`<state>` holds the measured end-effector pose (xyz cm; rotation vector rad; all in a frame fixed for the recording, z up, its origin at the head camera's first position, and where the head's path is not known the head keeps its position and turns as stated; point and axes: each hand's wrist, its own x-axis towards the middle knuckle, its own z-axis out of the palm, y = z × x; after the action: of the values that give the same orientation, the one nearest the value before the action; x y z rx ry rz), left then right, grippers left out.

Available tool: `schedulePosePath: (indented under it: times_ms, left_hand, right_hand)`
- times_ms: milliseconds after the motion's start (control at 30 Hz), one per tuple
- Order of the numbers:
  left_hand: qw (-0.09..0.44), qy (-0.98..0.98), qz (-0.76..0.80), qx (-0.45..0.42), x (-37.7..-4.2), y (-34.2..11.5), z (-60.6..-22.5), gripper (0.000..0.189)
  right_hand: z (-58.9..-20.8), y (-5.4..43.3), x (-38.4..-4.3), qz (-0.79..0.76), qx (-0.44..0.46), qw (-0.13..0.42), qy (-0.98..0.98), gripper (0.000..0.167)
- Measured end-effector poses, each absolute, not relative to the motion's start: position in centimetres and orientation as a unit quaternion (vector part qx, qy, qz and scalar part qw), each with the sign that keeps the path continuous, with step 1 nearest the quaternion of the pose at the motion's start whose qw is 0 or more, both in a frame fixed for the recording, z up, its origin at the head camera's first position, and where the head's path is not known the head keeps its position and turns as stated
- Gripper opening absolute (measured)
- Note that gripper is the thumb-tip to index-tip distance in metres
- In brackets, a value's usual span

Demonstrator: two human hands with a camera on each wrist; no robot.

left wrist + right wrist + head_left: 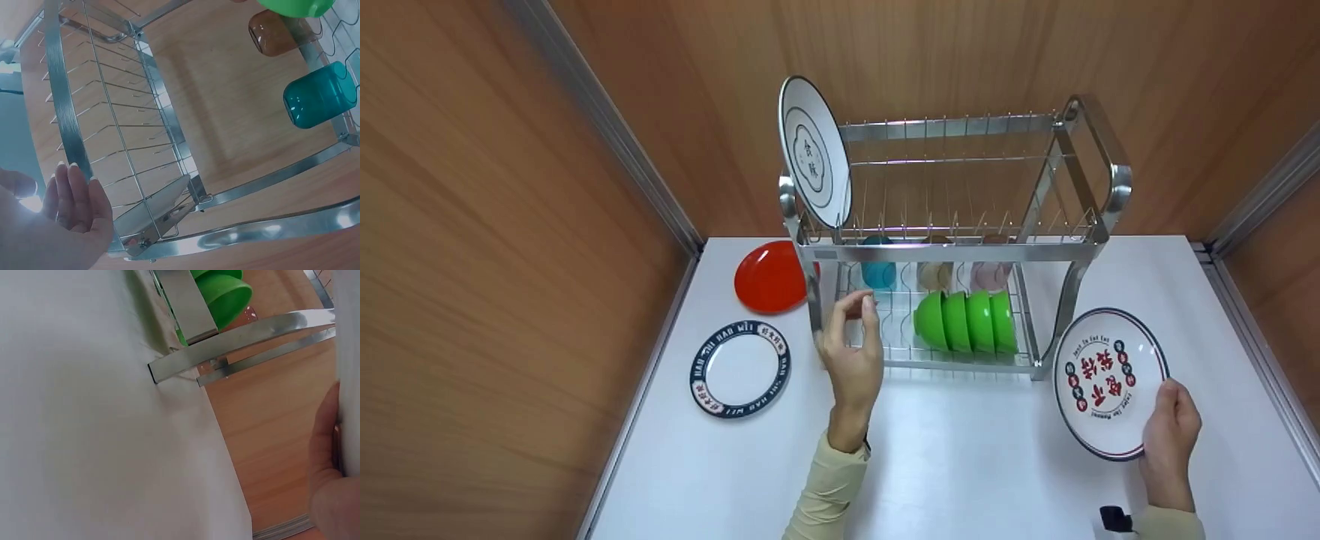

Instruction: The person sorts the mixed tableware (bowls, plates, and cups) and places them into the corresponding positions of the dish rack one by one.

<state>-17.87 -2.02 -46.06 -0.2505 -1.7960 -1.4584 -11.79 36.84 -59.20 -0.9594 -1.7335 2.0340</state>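
My right hand (1172,427) grips the edge of a white plate (1102,386) with red characters and a dark rim, held tilted at the right of the dish rack (952,253). In the right wrist view, the plate (350,371) shows side-on. My left hand (853,367) is raised at the rack's front left, its fingers loosely bent with nothing between them. The left wrist view has these fingers (79,194) close by a metal bar of the rack. On the rack's upper tier, a white plate (812,154) with a dark rim stands upright at the left end.
On the lower tier several green bowls (930,321) lie nested sideways, behind them a blue cup (878,271), an amber cup (935,274) and a pink cup (990,275). Left on the white table (960,450) are a red plate (769,277) and a blue-rimmed plate (741,369). Wooden panels stand around.
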Motion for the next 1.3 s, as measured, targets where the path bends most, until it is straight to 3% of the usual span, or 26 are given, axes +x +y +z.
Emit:
schedulePosePath:
  times_ms: [367, 867, 1300]
  left_hand:
    - [0.335, -0.711, -0.605, -0.128, -16.9, 0.7, -47.5, 0.016]
    - [0.221, -0.722, -0.639, -0.147, -14.2, 4.2, -48.9, 0.024]
    - [-0.010, -0.626, -0.754, -0.200, -12.1, 6.9, -48.5, 0.051]
  right_hand:
    - [-57.0, 33.9, -12.0, 0.714, -0.282, 0.155, -0.622, 0.031]
    - [-55.3, 28.9, -11.6, 0.688, -0.244, 0.143, -0.668, 0.037]
    - [-53.4, 26.5, -12.2, 0.724, -0.140, 0.171, -0.654, 0.040]
